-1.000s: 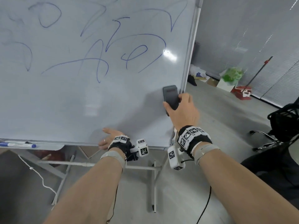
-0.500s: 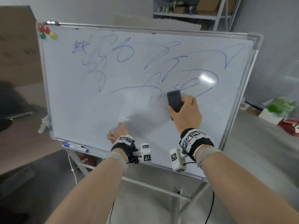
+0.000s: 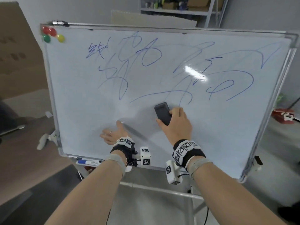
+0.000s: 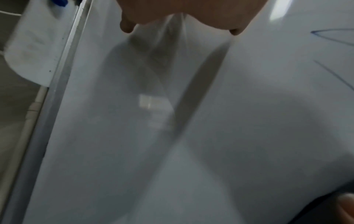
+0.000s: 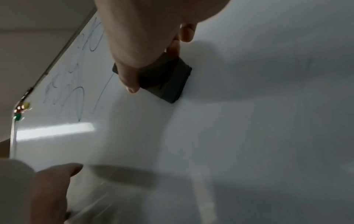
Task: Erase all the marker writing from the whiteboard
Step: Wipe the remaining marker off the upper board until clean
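Observation:
A whiteboard (image 3: 81, 114) on a metal stand fills the head view, with blue marker writing (image 3: 146, 59) across its upper half. My right hand (image 3: 175, 125) grips a dark eraser (image 3: 162, 113) and holds it flat on the board just below the lowest blue stroke. In the right wrist view the eraser (image 5: 168, 81) sits between thumb and fingers against the whiteboard (image 5: 249, 136). My left hand (image 3: 113, 133) lies open with straight fingers against the board's lower part, left of the eraser. The left wrist view shows the fingertips (image 4: 126, 27) on the whiteboard (image 4: 249, 106).
Several coloured magnets (image 3: 52, 35) sit in the board's top left corner. A blue-capped marker (image 3: 88, 162) lies on the tray under the board's lower left edge. Shelving (image 3: 178, 7) stands behind, and a red object (image 3: 283, 115) is on the floor at right.
My right hand carried the eraser up and leftward across the board, to just under the blue strokes. My left hand rose from the bottom edge onto the board. My head view pulled back.

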Motion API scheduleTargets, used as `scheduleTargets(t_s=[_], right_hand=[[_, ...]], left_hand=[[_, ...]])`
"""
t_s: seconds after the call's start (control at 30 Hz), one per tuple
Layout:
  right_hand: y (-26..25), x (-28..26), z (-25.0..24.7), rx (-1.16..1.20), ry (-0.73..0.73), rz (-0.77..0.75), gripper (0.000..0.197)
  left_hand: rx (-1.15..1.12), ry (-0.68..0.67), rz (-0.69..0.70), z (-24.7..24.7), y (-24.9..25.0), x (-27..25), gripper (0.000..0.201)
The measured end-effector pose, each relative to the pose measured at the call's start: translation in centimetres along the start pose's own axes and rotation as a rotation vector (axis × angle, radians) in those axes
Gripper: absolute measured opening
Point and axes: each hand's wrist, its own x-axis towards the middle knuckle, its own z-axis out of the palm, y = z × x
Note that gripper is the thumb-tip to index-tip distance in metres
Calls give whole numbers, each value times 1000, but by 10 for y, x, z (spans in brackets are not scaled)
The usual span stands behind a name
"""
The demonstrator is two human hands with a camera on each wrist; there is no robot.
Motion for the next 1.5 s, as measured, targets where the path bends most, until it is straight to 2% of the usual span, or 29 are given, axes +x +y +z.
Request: scheduleTargets(t_s=[0.1,0.2,0.3,0.43,0.57,0.67,0.73,0.83,1.17,1.23,1.4,1.5], right_hand=[[12,-4,-11,-29,108,38,52],[35,-7,-31,-35,235,154,54],[46,-3,-44,-58,255,207,57],[28,11,-33,-22,222,114,56],[-7,22,-5,31,150,-57,48],[-35,22,19,52,107,-163,44],[-56,22,33,72,97,-228,45],[-88,28,51,93,108,-290,47],[-204,47,116,-22,53,-457,49],[-217,54,121,-55,34,-483,50],[-242,65,123,-107,42,-531,53],[-260,73,122,-134,63,-480,52]], left_hand=[[-3,30,-10,9,-3,-6,84],[-41,79,-13,16,-7,-15,85],[-73,104,0,18,-8,-16,84],[-80,124,-23,13,-1,-13,84],[4,-21,-21,-7,4,5,75],[16,87,-9,-35,10,25,72],[47,69,30,-52,16,39,67],[-19,145,54,-71,31,64,68],[16,242,310,-123,112,177,68],[25,201,350,-129,127,199,67],[81,-62,323,-131,158,231,60],[43,-95,281,-131,168,238,44]])
